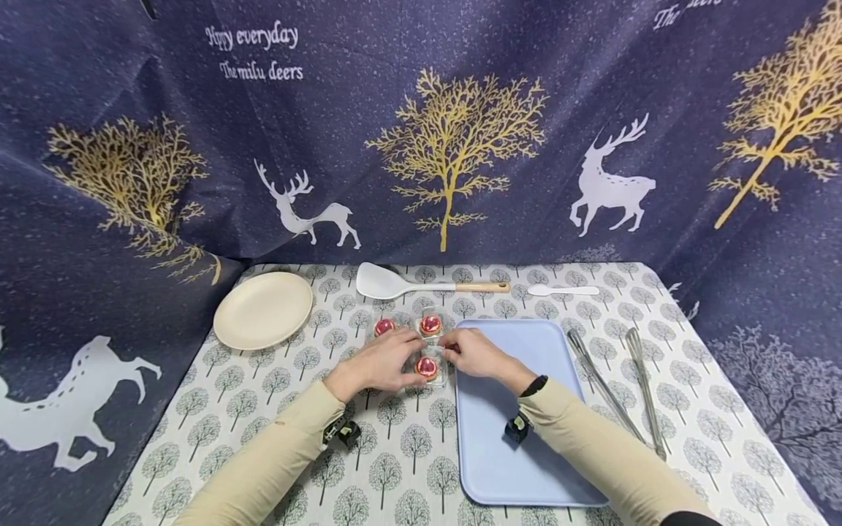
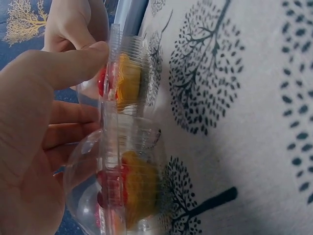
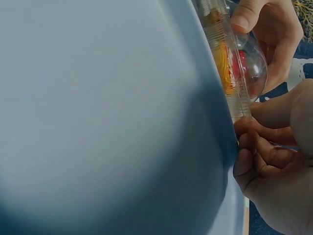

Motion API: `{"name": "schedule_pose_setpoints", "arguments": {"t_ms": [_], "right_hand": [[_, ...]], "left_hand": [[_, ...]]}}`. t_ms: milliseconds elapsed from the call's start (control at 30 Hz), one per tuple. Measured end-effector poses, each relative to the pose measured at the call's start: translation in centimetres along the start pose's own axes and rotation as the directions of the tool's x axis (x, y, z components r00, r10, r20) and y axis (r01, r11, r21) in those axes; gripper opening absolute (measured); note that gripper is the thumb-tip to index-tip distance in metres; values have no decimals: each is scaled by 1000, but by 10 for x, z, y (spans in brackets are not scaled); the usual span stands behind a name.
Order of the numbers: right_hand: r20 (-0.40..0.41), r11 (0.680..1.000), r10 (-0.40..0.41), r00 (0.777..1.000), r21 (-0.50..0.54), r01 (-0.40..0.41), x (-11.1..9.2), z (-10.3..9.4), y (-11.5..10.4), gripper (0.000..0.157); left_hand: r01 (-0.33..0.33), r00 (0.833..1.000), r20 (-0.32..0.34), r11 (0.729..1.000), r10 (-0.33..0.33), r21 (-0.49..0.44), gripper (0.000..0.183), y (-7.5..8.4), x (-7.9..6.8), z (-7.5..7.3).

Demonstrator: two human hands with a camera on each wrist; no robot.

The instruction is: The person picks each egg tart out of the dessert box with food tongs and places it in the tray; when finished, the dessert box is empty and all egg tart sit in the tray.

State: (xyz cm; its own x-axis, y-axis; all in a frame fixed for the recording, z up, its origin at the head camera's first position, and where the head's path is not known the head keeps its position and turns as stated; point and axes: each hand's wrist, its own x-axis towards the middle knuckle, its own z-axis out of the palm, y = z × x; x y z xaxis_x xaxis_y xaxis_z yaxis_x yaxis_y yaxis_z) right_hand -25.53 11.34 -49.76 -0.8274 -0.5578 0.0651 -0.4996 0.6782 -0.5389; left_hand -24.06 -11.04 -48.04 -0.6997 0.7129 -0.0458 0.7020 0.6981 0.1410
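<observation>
A clear plastic box (image 1: 444, 376) with domed lids holds several red-topped tarts (image 1: 430, 324) left of the blue tray. My left hand (image 1: 384, 358) grips the box from the left, its palm over the near-left dome. In the left wrist view its thumb lies at the rim and its fingers rest against the clear lid (image 2: 80, 171). From the other side my right hand (image 1: 476, 352) pinches the edge of the box with thumb and forefinger, as the right wrist view shows. One tart is hidden under the left hand.
The light blue tray (image 1: 520, 460) lies under my right forearm. A beige plate (image 1: 263, 310) sits at the back left. Along the back lie a white turner (image 1: 384, 283) with a wooden handle and a small white spatula (image 1: 562, 291). Metal tongs (image 1: 608, 387) and a whisk (image 1: 645, 387) lie on the right.
</observation>
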Motion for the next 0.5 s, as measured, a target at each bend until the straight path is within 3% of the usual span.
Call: {"name": "schedule_pose_setpoints", "arguments": {"t_ms": [500], "right_hand": [[9,994,28,1000,109,-29,1,-3,-2,12]], "left_hand": [[17,1000,1,996,-17,-86,73,2,1,-1]]}}
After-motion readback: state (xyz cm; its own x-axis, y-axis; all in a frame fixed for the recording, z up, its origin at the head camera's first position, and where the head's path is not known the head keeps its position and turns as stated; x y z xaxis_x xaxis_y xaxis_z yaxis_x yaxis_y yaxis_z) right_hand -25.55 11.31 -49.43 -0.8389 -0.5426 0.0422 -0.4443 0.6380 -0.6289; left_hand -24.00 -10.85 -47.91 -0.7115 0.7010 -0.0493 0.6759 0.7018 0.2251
